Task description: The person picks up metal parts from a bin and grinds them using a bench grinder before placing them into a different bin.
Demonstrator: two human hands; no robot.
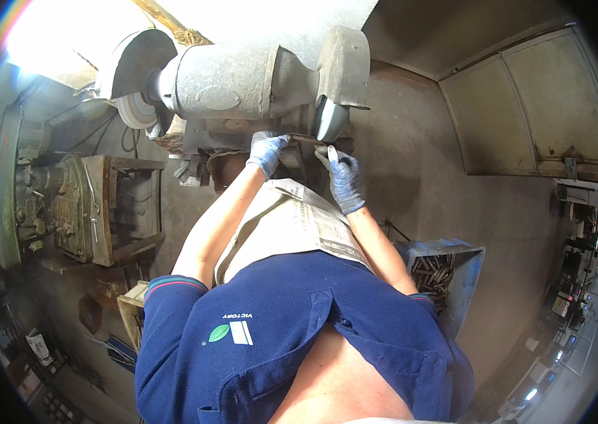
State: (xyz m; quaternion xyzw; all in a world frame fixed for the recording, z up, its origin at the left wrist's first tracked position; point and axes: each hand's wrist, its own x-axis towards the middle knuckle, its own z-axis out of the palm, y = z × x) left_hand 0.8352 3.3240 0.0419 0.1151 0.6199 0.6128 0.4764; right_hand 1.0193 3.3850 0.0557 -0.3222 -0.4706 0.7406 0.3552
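Note:
A grey two-wheel bench grinder stands straight ahead of me. Its right grinding wheel shows below a metal guard, and a pale left wheel sits at the other end. Just under the right wheel, a thin dark metal bar spans between my gloved hands. My left hand is closed around the bar's left end. With its fingers pinched at the right end is my right hand, close below the wheel. Whether bar and wheel touch, I cannot tell. A light apron covers my lap.
To my right is a blue crate holding many small metal pieces. A heavy old machine with a large wheel stands at left. Beside my left elbow is a yellowish container. Large metal panels stand at the far right.

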